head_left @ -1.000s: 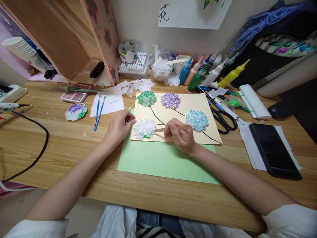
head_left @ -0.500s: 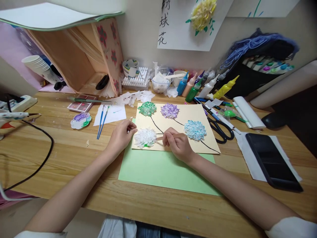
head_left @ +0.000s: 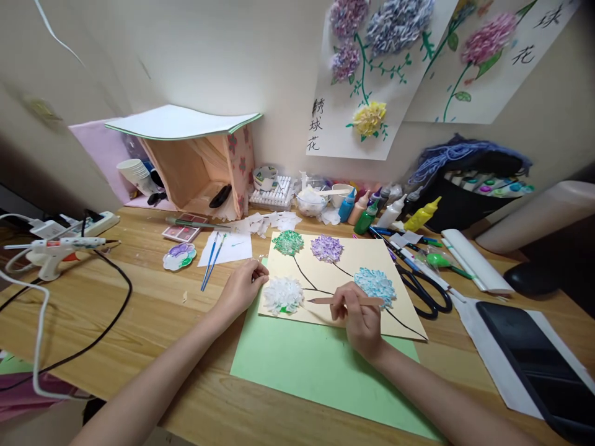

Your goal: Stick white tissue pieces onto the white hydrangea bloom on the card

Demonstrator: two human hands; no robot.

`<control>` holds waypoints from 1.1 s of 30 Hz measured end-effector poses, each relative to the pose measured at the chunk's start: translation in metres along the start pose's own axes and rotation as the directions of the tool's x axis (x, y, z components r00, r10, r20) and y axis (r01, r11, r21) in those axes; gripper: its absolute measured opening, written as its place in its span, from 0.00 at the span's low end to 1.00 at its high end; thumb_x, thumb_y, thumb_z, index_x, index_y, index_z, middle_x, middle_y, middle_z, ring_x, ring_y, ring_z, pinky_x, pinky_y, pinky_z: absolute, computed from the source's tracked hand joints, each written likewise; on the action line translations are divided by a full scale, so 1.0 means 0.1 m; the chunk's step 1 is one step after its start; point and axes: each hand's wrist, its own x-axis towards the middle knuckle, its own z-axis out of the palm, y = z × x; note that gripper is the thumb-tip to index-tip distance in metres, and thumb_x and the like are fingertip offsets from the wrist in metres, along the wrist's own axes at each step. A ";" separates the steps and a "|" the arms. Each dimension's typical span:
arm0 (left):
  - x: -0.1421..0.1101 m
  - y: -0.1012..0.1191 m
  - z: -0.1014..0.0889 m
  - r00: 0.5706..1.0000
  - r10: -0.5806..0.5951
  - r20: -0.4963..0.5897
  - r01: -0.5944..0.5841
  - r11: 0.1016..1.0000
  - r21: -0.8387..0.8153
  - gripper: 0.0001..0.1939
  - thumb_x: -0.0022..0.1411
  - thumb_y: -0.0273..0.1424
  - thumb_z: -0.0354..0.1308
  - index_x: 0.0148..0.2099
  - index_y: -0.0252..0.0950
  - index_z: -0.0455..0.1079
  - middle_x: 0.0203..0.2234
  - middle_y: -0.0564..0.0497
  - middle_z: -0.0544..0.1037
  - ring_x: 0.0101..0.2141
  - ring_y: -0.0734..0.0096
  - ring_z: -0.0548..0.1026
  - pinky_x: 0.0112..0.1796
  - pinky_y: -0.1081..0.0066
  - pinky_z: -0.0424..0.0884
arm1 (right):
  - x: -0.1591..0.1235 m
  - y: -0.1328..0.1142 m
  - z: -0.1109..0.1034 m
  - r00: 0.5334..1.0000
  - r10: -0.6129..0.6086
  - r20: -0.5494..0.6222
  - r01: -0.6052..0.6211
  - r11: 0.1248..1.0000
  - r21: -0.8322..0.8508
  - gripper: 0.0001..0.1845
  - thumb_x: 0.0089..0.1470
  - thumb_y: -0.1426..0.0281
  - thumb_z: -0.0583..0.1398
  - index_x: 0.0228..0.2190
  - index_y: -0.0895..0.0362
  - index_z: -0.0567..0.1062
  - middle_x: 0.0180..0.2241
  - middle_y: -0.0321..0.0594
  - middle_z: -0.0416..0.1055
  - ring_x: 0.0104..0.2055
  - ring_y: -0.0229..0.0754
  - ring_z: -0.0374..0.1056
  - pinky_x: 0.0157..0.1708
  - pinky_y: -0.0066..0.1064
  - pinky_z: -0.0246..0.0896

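Note:
A cream card (head_left: pixel 320 310) lies on a green sheet (head_left: pixel 297 365), with black stem lines drawn on it. Raised paper flowers sit on the card: a green one (head_left: pixel 288 243), a purple one (head_left: pixel 327 248), a light blue one (head_left: pixel 374 286) and a white one (head_left: pixel 283 295) with a bit of green at its base. At the card's left edge, my left hand (head_left: pixel 244 286) has its thumb and curled fingers closed on the border. My right hand (head_left: pixel 360 319) grips a brown pencil (head_left: pixel 320 301), its point just right of the white flower.
Blue paintbrushes (head_left: pixel 212 263) and a palette (head_left: pixel 179 256) lie to the left, beyond which is a glue gun (head_left: pixel 56 251) with cables. Paint bottles (head_left: pixel 367 218) stand at the back. Black-handled scissors (head_left: pixel 425 297) and a phone (head_left: pixel 525 362) are on the right.
My right hand and the pencil have drawn back rightward from the white flower. My view has tilted up, showing more of the wall. My left hand stays at the card's edge.

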 end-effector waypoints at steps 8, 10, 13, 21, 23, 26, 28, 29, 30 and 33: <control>0.74 -0.02 -0.25 0.948 0.048 -0.315 0.050 0.953 0.297 0.08 0.60 0.34 0.54 0.35 0.36 0.70 0.35 0.44 0.76 0.40 0.59 0.72 0.41 0.64 0.66 | 0.02 0.02 0.04 0.994 0.108 -0.030 -0.103 0.985 0.136 0.21 0.64 0.62 0.47 0.22 0.56 0.66 0.17 0.32 0.60 0.18 0.32 0.55 0.17 0.26 0.51; 0.93 -0.06 -0.21 0.938 0.028 -0.346 0.080 0.952 0.295 0.07 0.58 0.33 0.57 0.34 0.35 0.70 0.35 0.42 0.76 0.42 0.55 0.72 0.41 0.63 0.66 | 0.03 0.03 0.04 0.992 0.121 -0.035 -0.115 0.983 0.144 0.21 0.64 0.62 0.47 0.23 0.56 0.66 0.17 0.32 0.60 0.18 0.32 0.55 0.17 0.26 0.51; 1.05 -0.13 -0.13 0.927 0.018 -0.374 0.083 0.964 0.253 0.05 0.58 0.30 0.55 0.31 0.36 0.71 0.34 0.42 0.77 0.42 0.55 0.72 0.42 0.63 0.66 | 0.02 0.04 0.04 0.990 0.131 -0.045 -0.123 0.981 0.150 0.21 0.64 0.61 0.47 0.23 0.56 0.66 0.17 0.31 0.60 0.17 0.32 0.55 0.17 0.26 0.51; 0.87 -0.15 -0.19 0.928 0.020 -0.372 -0.024 1.000 -0.005 0.11 0.61 0.34 0.53 0.35 0.32 0.72 0.30 0.46 0.79 0.32 0.66 0.75 0.35 0.69 0.68 | 0.03 0.06 0.04 0.992 0.121 -0.041 -0.113 0.980 0.162 0.21 0.64 0.61 0.48 0.23 0.56 0.66 0.17 0.31 0.60 0.17 0.32 0.55 0.17 0.25 0.51; 0.81 -0.11 -0.23 0.940 0.031 -0.339 -0.050 0.998 -0.048 0.11 0.59 0.35 0.54 0.34 0.32 0.72 0.29 0.47 0.79 0.31 0.67 0.75 0.34 0.70 0.68 | 0.03 0.06 0.04 0.992 0.118 -0.042 -0.109 0.980 0.166 0.20 0.64 0.61 0.48 0.23 0.56 0.67 0.17 0.31 0.60 0.17 0.32 0.55 0.17 0.25 0.51; 0.65 0.03 -0.29 0.948 0.099 -0.303 -0.117 0.992 -0.040 0.09 0.57 0.34 0.57 0.32 0.34 0.72 0.32 0.48 0.77 0.36 0.66 0.73 0.38 0.69 0.67 | 0.04 0.04 0.04 0.992 0.113 -0.062 -0.102 0.982 0.161 0.20 0.64 0.62 0.48 0.24 0.56 0.67 0.16 0.31 0.60 0.17 0.32 0.55 0.17 0.25 0.51; 0.48 0.16 -0.31 0.953 0.192 -0.235 -0.207 0.978 -0.040 0.09 0.58 0.36 0.57 0.32 0.35 0.72 0.34 0.47 0.75 0.39 0.64 0.71 0.41 0.66 0.66 | 0.04 0.02 0.03 0.991 0.098 -0.093 -0.082 0.983 0.163 0.20 0.64 0.61 0.48 0.24 0.56 0.67 0.16 0.31 0.61 0.17 0.32 0.55 0.18 0.26 0.51; 0.38 0.24 -0.31 0.959 0.225 -0.171 -0.241 0.968 -0.075 0.09 0.59 0.37 0.57 0.33 0.36 0.72 0.35 0.48 0.74 0.41 0.64 0.70 0.42 0.66 0.66 | 0.03 0.01 0.03 0.990 0.091 -0.108 -0.071 0.982 0.174 0.20 0.64 0.61 0.48 0.24 0.56 0.67 0.16 0.31 0.61 0.17 0.32 0.55 0.18 0.26 0.51; 0.28 0.31 -0.31 0.961 0.261 -0.092 -0.271 0.955 -0.117 0.09 0.59 0.37 0.57 0.32 0.37 0.72 0.37 0.48 0.73 0.43 0.64 0.70 0.45 0.65 0.65 | 0.03 -0.01 0.03 0.989 0.084 -0.125 -0.059 0.979 0.194 0.20 0.64 0.61 0.48 0.23 0.56 0.66 0.16 0.31 0.60 0.17 0.32 0.55 0.17 0.26 0.51; 0.00 0.46 -0.25 0.925 0.345 0.156 -0.313 0.929 -0.200 0.09 0.60 0.37 0.57 0.32 0.39 0.72 0.43 0.49 0.71 0.48 0.65 0.67 0.52 0.62 0.60 | 0.04 -0.05 0.03 0.978 0.094 -0.185 -0.038 0.958 0.284 0.19 0.64 0.61 0.49 0.23 0.55 0.65 0.16 0.30 0.58 0.16 0.32 0.55 0.16 0.26 0.48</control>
